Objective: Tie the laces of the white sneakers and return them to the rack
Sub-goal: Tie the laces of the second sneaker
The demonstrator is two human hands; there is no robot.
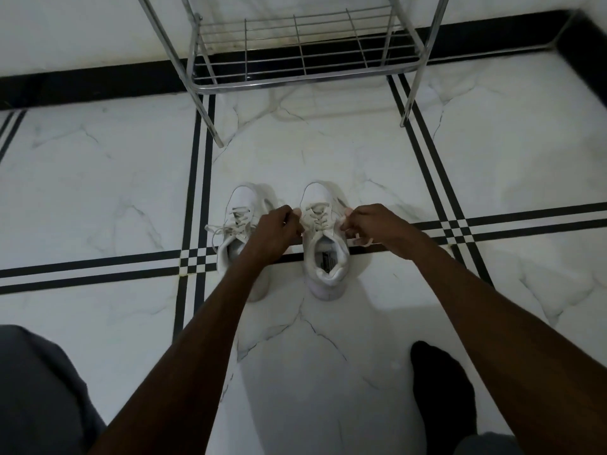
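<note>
Your left hand and right hand sit on either side of the right sneaker, fingers curled in, each pinching what looks like an end of that shoe's laces; a pale strip of lace shows under the right hand, while the end in the left is mostly hidden. The shoe lies between your hands, its long axis running from the near heel to the far toe, so both hands are equally close and the pull goes out to left and right across the tongue. No knot or bow is visible yet on this shoe, so you are probably at the first crossing.

Just beside it to the left stands the left sneaker, partly covered by your left forearm, its laces loose and trailing onto the marble floor. Farther away, well apart from both shoes, the wire rack stands against the wall, its bottom shelf bare.
</note>
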